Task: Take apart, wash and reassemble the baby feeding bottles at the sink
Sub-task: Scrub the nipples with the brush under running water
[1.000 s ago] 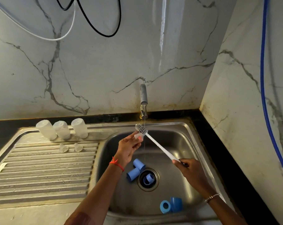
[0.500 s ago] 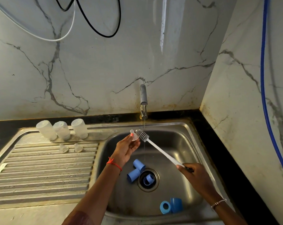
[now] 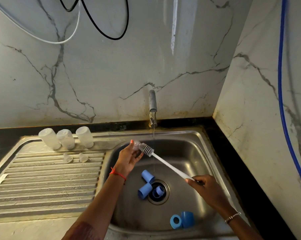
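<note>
Head: brush (image 3: 167, 162) diagonal (pointing up-left)

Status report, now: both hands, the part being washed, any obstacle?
Left hand holds clear teat. Right hand grips brush, head at the teat, beside the tap stream. Nothing blocks; blue parts lie in the sink below.

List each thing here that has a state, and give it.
Tap, running.
Three clear bottles, standing on the drainboard, taken apart.
Two teats, lying loose on the drainboard.
Brush, gripped by the right hand.
Third teat, held in the left hand, against the brush head.
Blue parts, lying loose in the sink.
</note>
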